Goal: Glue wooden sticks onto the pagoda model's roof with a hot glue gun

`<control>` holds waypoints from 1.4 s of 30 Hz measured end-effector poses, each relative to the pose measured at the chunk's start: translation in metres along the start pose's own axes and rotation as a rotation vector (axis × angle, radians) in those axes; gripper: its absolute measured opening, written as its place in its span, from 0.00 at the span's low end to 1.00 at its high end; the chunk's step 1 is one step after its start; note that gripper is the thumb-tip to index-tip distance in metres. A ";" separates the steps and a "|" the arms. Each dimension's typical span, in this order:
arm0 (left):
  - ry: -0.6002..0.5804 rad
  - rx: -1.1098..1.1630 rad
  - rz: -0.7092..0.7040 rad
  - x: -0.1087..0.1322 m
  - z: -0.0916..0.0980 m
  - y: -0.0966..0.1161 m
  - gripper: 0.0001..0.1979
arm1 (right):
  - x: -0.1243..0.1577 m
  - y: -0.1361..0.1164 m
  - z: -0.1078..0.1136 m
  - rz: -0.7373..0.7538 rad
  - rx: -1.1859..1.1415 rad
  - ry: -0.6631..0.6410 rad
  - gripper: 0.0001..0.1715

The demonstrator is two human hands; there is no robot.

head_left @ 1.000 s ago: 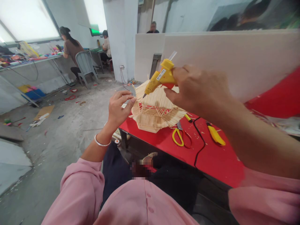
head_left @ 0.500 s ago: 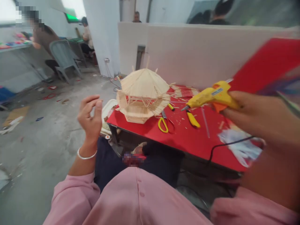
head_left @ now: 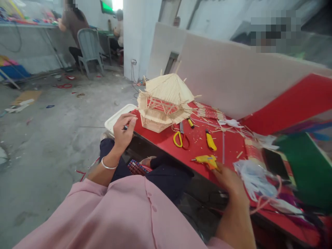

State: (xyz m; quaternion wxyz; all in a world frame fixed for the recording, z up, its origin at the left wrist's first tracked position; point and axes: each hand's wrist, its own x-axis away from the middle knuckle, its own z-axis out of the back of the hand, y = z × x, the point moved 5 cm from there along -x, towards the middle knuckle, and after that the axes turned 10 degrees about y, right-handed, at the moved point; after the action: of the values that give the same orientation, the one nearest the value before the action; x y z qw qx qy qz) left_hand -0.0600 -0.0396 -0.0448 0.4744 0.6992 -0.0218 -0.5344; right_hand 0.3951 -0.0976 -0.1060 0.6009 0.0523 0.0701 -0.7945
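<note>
My right hand (head_left: 229, 180) holds a yellow glue gun (head_left: 207, 160) low over the front part of the red table (head_left: 166, 147), its nozzle pointing left. My left hand (head_left: 124, 131) is raised by the table's left corner, fingers bent with thumb and fingertips close together; whether something small is between them is too small to tell. A stick-built model house (head_left: 168, 98) with a many-sided roof stands on the table, to the right of my left hand. Scissors (head_left: 181, 138) with yellow and red handles and a yellow cutter (head_left: 211, 141) lie in front of it.
Clear plastic bags (head_left: 254, 178), a dark phone (head_left: 276, 162) and a green box (head_left: 306, 169) are on the right side. A white tray (head_left: 116, 119) sits beyond my left hand. One person (head_left: 75, 26) is by a grey chair (head_left: 89, 45) at the back left.
The glue gun in my right hand has come down from above the table to near its front edge. The view has turned, showing more of the table's right side.
</note>
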 end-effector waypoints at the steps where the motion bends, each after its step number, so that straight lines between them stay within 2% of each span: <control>1: -0.007 0.002 0.009 0.001 -0.002 -0.004 0.16 | -0.002 0.003 -0.004 -0.005 -0.002 -0.019 0.14; 4: 0.020 0.016 0.033 0.002 -0.003 -0.020 0.13 | -0.003 0.016 -0.007 -0.016 0.016 -0.037 0.22; 6: 0.058 0.001 0.065 0.005 -0.003 -0.033 0.12 | 0.002 0.021 0.002 -0.018 0.047 0.015 0.28; 8: 0.086 -0.024 0.112 0.011 -0.005 -0.048 0.12 | 0.011 0.011 0.017 0.005 0.043 0.111 0.32; 11: 0.080 -0.029 0.167 0.024 -0.016 -0.071 0.11 | 0.027 -0.038 0.042 0.079 -0.189 0.280 0.31; 13: 0.050 -0.027 0.167 0.032 -0.028 -0.083 0.09 | 0.033 -0.090 0.042 0.178 -0.466 0.258 0.28; 15: 0.020 -0.022 0.151 0.033 -0.042 -0.093 0.07 | 0.037 -0.148 0.028 0.345 -0.670 0.162 0.21; 17: -0.002 -0.019 0.137 0.028 -0.055 -0.101 0.07 | 0.034 -0.189 0.008 0.386 -0.756 0.206 0.20; 19: -0.005 -0.020 0.137 0.019 -0.067 -0.108 0.09 | 0.027 -0.215 -0.014 0.377 -0.829 0.311 0.22; 21: 0.017 -0.016 0.151 0.011 -0.076 -0.115 0.10 | 0.020 -0.231 -0.034 0.355 -0.862 0.383 0.22; 25: 0.082 0.021 0.207 0.011 -0.093 -0.128 0.11 | 0.007 -0.245 -0.058 0.333 -0.856 0.445 0.20; 30: 0.146 0.064 0.311 0.033 -0.109 -0.142 0.09 | -0.001 -0.252 -0.070 0.345 -0.768 0.422 0.18; 34: 0.123 0.106 0.314 0.044 -0.113 -0.145 0.09 | -0.005 -0.255 -0.074 0.332 -0.692 0.386 0.17; 42: 0.052 0.147 0.222 0.046 -0.111 -0.138 0.12 | -0.016 -0.266 -0.078 0.367 -0.588 0.262 0.12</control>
State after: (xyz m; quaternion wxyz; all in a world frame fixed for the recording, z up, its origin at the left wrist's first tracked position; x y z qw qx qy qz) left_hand -0.0210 0.0822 -0.1748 0.4786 0.7388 -0.1259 -0.4575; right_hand 0.1431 0.0021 -0.1677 0.7087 -0.0097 0.3611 -0.6060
